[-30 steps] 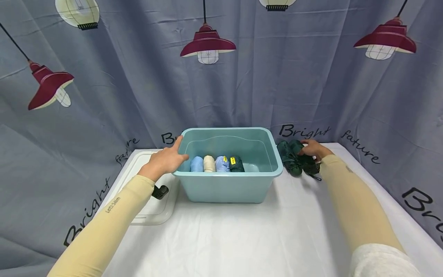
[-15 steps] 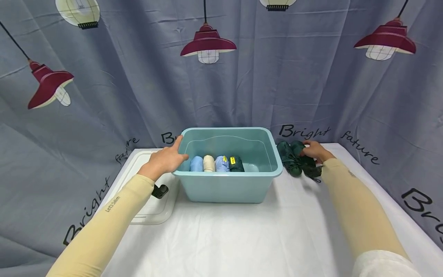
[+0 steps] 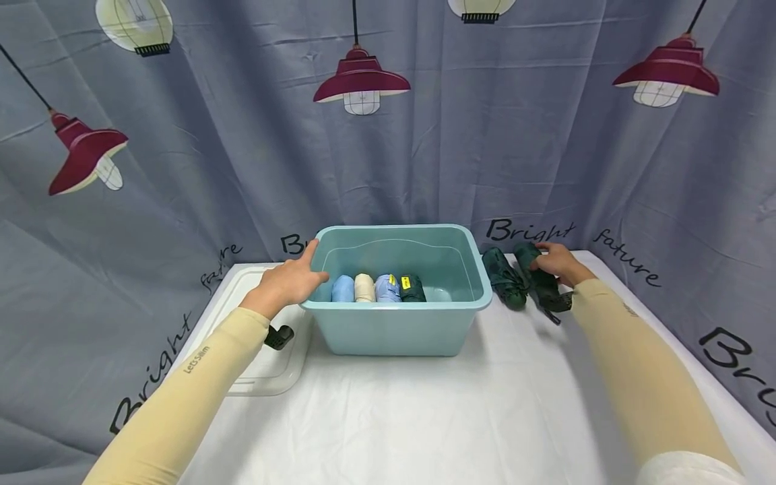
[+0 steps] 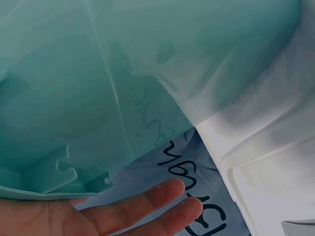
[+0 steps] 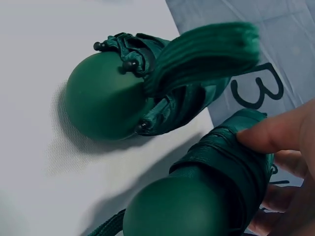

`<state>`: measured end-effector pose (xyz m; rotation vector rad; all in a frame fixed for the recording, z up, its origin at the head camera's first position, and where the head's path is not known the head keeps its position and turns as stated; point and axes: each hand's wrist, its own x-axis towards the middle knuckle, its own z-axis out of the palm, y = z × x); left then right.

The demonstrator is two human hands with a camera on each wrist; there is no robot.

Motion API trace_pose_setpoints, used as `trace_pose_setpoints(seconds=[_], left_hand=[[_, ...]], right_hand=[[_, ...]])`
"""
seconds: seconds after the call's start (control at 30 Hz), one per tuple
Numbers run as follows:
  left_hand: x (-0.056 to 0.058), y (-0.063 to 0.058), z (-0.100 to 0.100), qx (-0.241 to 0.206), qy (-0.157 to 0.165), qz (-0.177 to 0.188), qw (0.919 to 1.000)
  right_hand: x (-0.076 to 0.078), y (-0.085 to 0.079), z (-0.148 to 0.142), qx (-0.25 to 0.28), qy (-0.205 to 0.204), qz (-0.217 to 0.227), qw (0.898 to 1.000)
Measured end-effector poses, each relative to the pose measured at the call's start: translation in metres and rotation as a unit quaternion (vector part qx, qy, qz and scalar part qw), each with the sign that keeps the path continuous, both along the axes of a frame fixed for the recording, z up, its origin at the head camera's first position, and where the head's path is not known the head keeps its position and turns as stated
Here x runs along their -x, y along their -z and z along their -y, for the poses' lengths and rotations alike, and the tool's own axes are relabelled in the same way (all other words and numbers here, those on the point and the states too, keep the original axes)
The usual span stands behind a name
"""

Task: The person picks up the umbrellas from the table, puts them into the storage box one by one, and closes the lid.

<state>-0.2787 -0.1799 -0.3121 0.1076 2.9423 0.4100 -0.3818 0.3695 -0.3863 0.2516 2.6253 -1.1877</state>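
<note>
In the head view my right hand [image 3: 560, 263] grips a dark green folding umbrella [image 3: 527, 254] at the right of the teal storage bin [image 3: 394, 330]. The right wrist view shows the thumb pressed on its wrapped canopy and the fingers around the far side; its smooth round handle end points toward the camera. A second green folding umbrella [image 5: 106, 98] with a ribbed strap lies beside it on the white tabletop. My left hand [image 3: 287, 279] rests at the bin's left rim, thumb over the edge. Straight fingers [image 4: 147, 201] show outside the bin in the left wrist view.
Inside the bin several rolled bundles stand in a row: a blue bundle [image 3: 343, 289], a cream bundle [image 3: 365, 288], a light blue one and a dark green one. A white lid [image 3: 273, 377] lies left of the bin, partly under my left forearm. A grey curtain [image 3: 388, 162] hangs behind.
My right hand has shifted slightly right with the gripped umbrella, and a gap now shows between it and the other green umbrella. The left hand stays at the rim.
</note>
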Motion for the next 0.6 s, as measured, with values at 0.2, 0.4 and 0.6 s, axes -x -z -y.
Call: trace_pose_setpoints(seconds=[0.2, 0.4, 0.6], left_hand=[[0.0, 0.0, -0.001, 0.001, -0.004, 0.004, 1.0], [0.002, 0.0, -0.007, -0.006, 0.003, 0.003, 1.0], [0.001, 0.0, -0.002, 0.0, 0.0, 0.007, 1.0]], right_hand=[[-0.009, -0.012, 0.005, -0.016, -0.005, -0.036, 0.999], [-0.018, -0.034, 0.005, -0.074, -0.025, -0.092, 0.993], [-0.025, -0.058, 0.022, -0.112, -0.048, -0.118, 0.986]])
